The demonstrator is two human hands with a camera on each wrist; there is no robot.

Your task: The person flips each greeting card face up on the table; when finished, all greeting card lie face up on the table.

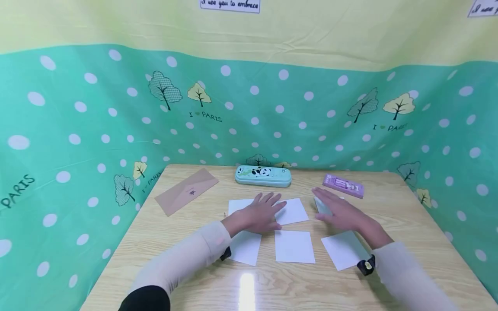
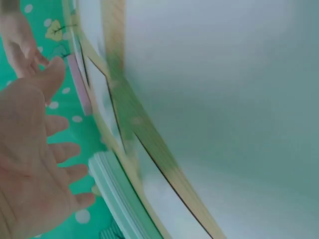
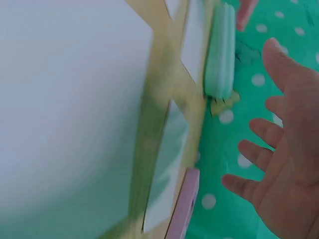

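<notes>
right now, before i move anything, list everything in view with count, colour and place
paper sheets: 6, white, two rows of three on the table
envelope: 1, pinkish brown, table's back left
pencil case: 1, light blue with panda, table's back middle
box: 1, purple, table's back right
table: 1, light wood, below everything
cloth: count unclear, green and pale yellow, around the table
signs: 2, white, top edge
sleeves: 2, whitish, on both arms
left hand: 1, bare, over back-left sheets
right hand: 1, bare, over back-right sheet
</notes>
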